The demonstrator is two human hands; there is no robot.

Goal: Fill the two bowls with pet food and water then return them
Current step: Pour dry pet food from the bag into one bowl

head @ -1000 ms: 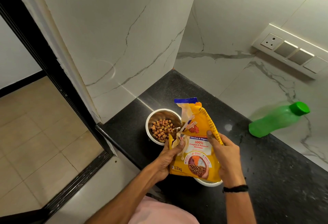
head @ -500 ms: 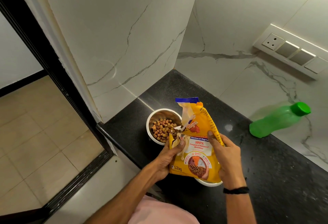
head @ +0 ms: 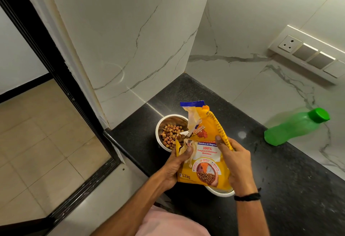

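"Anything shift in the last second?"

"Hardly. On the worktop the bag stays upright, its torn mouth leaning over the far bowl. I see no more food fall. I'd say the food is done and the water is next; the bottle lies capped, well apart to the right."

"Who has the bag?"

"Both. The left grip pinches the torn left edge and the right grip wraps the right side."

"How does the bag look?"

"Yellow, blue-topped, soft and crumpled. It hides most of the near bowl, whose inside I can't see. Brown kibble covers part of the far bowl's bottom."
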